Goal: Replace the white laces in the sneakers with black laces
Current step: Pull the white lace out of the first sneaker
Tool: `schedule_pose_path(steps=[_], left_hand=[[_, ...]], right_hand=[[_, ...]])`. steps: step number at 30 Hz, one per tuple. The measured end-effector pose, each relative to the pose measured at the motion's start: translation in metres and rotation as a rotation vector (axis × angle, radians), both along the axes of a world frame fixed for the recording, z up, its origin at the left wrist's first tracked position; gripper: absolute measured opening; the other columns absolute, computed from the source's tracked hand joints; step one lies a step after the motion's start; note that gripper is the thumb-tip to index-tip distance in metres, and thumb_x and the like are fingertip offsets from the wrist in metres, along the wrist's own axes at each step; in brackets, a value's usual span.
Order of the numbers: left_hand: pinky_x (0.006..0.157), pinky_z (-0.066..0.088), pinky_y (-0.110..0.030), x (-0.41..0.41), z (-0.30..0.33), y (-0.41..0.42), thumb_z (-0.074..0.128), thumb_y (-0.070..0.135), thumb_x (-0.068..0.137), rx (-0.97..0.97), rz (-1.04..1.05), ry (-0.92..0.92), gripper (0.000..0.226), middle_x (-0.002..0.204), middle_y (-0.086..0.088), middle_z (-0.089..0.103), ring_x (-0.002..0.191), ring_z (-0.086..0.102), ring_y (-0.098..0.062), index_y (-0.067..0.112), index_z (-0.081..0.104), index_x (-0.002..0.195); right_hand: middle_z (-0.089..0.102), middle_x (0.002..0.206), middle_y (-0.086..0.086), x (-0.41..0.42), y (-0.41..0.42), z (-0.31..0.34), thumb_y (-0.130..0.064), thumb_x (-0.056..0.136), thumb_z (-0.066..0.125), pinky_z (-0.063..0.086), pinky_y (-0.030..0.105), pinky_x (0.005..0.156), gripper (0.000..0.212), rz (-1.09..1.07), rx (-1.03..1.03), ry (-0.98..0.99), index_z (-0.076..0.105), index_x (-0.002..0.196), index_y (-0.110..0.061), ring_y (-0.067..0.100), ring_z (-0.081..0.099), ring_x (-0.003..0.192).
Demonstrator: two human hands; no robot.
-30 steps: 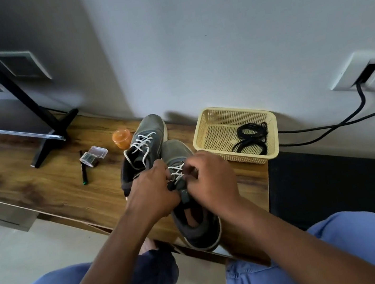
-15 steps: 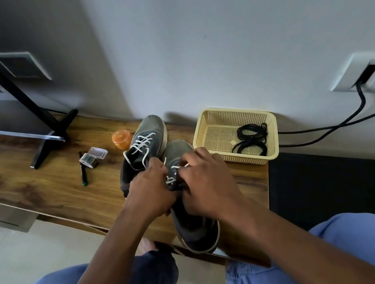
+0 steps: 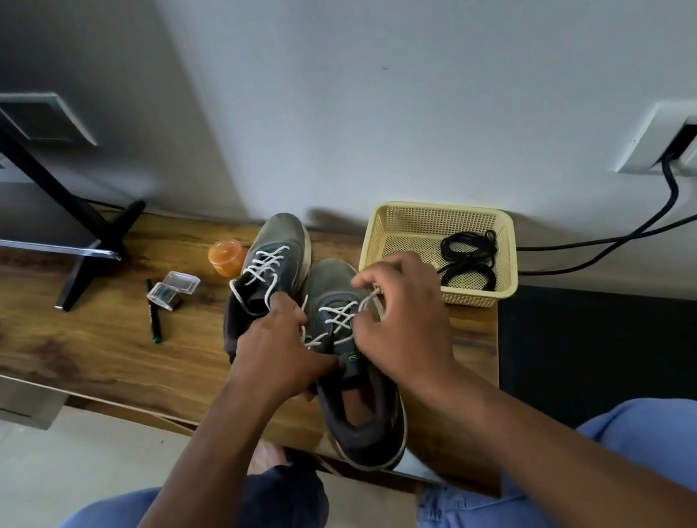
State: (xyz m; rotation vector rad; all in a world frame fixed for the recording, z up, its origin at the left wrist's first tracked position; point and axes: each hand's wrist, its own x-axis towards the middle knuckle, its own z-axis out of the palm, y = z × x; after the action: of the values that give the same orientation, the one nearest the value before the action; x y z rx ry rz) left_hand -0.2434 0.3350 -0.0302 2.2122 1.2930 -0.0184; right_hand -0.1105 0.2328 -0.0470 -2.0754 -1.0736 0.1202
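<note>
I sit facing the wooden tabletop point(image 3: 52, 362). The near sneaker point(image 3: 354, 384) lies right in front of me with its toe pointing to 12 o'clock, so the lace rows are easy to reach. My left hand point(image 3: 281, 354) grips its left side and pinches a bit of the white lace point(image 3: 340, 318) to keep the shoe from sliding. My right hand point(image 3: 401, 310) pinches a loop of the same lace and lifts it toward 1 o'clock, I think to loosen it.

The other sneaker point(image 3: 272, 263) waits at 11 o'clock, still laced in white. The black laces point(image 3: 469, 261) lie coiled in the yellow basket point(image 3: 404, 219) at 1 o'clock, close by for later.

There is a small green mark on the shoe tongue, but it is too blurry to read.
</note>
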Motion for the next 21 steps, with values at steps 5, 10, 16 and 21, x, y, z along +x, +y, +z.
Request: schedule_pose_path(steps=[5,10,16,21], left_hand=[[0.067,0.054,-0.034,0.0,-0.004,0.003,0.084,0.036,0.07,0.006,-0.008,-0.004,0.057,0.076,-0.001,0.07,0.067,0.072,-0.021,0.023,0.042,0.106],[0.071,0.06,-0.038,0.0,-0.004,0.003,0.086,0.034,0.071,0.022,-0.02,-0.016,0.058,0.084,0.0,0.071,0.064,0.071,-0.021,0.022,0.043,0.11],[0.044,0.045,-0.016,0.001,0.004,-0.002,0.085,0.025,0.077,-0.025,-0.006,-0.004,0.052,0.079,-0.002,0.072,0.042,0.068,-0.014,0.021,0.043,0.107],[0.043,0.047,-0.014,0.0,0.008,-0.004,0.089,0.023,0.076,-0.068,0.002,-0.026,0.057,0.082,-0.005,0.072,0.046,0.07,-0.016,0.021,0.043,0.109]], right_hand=[[0.063,0.113,0.001,-0.016,-0.002,0.006,-0.033,0.062,0.054,0.036,0.05,0.1,0.037,0.343,-0.333,-0.465,0.072,0.091,-0.017,0.029,0.05,0.12],[0.066,0.101,0.0,-0.011,-0.002,-0.002,-0.025,0.07,0.067,0.037,0.054,0.1,0.013,0.322,-0.318,-0.506,0.072,0.079,-0.017,0.029,0.053,0.116],[0.064,0.096,-0.008,-0.006,0.002,-0.006,-0.032,0.074,0.072,0.04,0.043,0.088,0.008,0.179,-0.188,-0.336,0.074,0.078,-0.024,0.021,0.052,0.1],[0.067,0.086,-0.011,0.025,0.005,-0.006,-0.031,0.077,0.078,0.048,0.032,0.076,0.012,-0.147,0.029,0.191,0.071,0.068,-0.029,0.018,0.063,0.091]])
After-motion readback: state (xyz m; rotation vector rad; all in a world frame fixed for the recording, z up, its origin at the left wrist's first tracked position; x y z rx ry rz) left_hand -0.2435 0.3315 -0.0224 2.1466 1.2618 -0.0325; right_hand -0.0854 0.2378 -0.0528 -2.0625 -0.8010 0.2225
